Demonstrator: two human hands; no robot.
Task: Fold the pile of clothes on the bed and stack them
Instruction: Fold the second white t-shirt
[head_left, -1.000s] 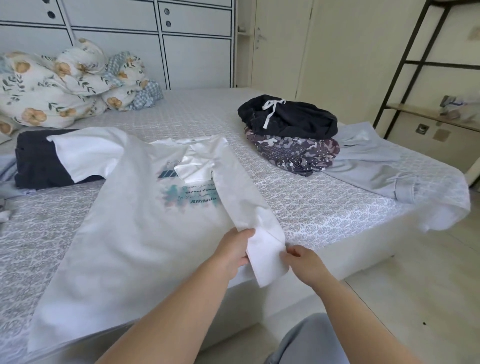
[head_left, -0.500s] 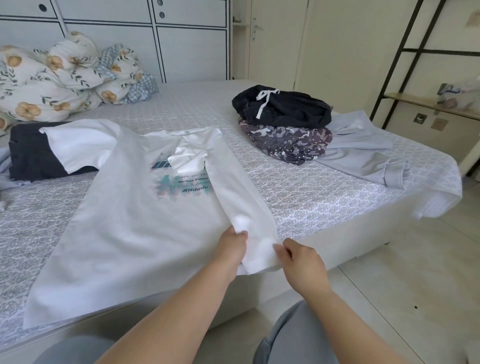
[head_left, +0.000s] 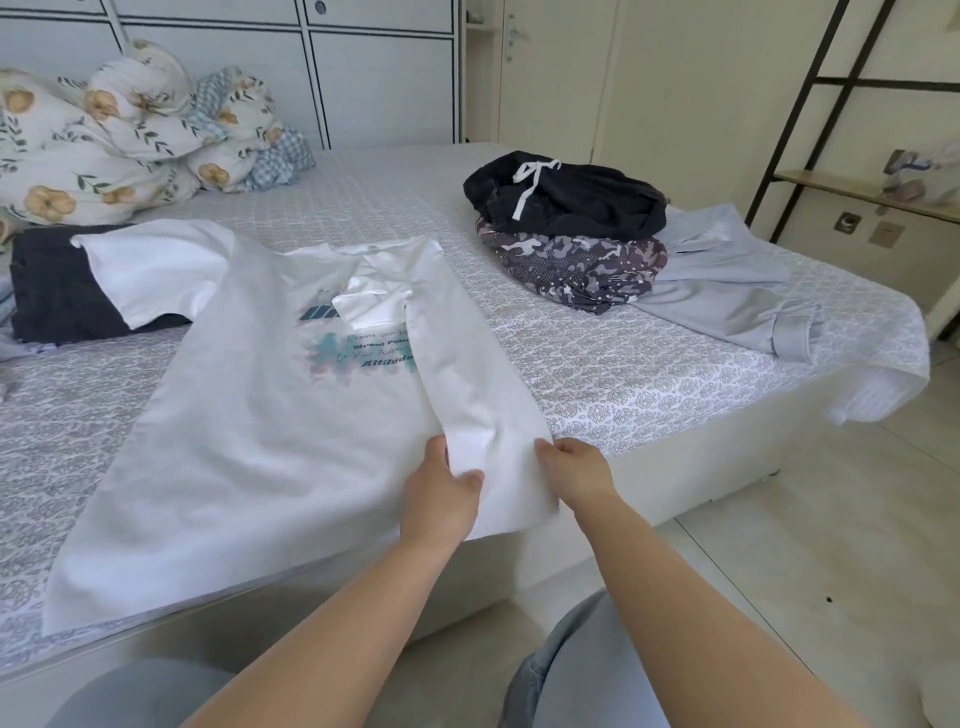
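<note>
A white T-shirt (head_left: 249, 431) with a teal print lies flat on the bed (head_left: 597, 374), its right side folded inward as a long strip. My left hand (head_left: 441, 493) pinches the strip's lower left corner at the hem. My right hand (head_left: 576, 467) holds the strip's lower right edge near the bed's front edge. A stack of folded clothes sits at the far right: black drawstring shorts (head_left: 566, 197) on top of a camouflage garment (head_left: 571, 270). A dark folded garment (head_left: 57, 291) lies at the left, partly under the shirt's sleeve.
A light grey garment (head_left: 727, 296) lies spread beside the stack at the right. Floral bedding (head_left: 104, 135) is bunched at the head of the bed. White cabinets stand behind, a black metal shelf frame (head_left: 810, 93) at the right, tiled floor below.
Both hands have lowered the folded strip's hem onto the bed and spread slightly apart along it. The camera view has shifted closer.
</note>
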